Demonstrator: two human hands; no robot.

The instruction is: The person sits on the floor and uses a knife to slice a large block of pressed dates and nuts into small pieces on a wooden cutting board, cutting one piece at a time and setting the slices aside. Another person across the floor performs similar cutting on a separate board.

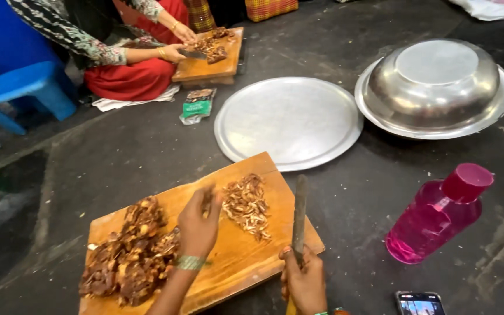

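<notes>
Left hand (pixel 197 224) rested on the board (pixel 228 256), fingers pinching a brown piece (pixel 207 201). Right hand (pixel 304 283) was clenched round a knife (pixel 299 219), blade pointing away, just right of the left hand. Brown pile (pixel 129 254) lay left of the left hand, touching the wrist; chopped shreds (pixel 246 204) sat between the two hands. Beyond the hands: a flat steel tray (pixel 290 122), nothing on it, and an upturned steel bowl (pixel 433 79) on a plate (pixel 500 105). Pink bottle (pixel 438 213) lay right of the right hand, phone (pixel 420 303) just beside that hand. Another person's hands (pixel 176 52) cut brown pieces on a second board (pixel 202 70) far ahead, packet (pixel 198 105) near it.
</notes>
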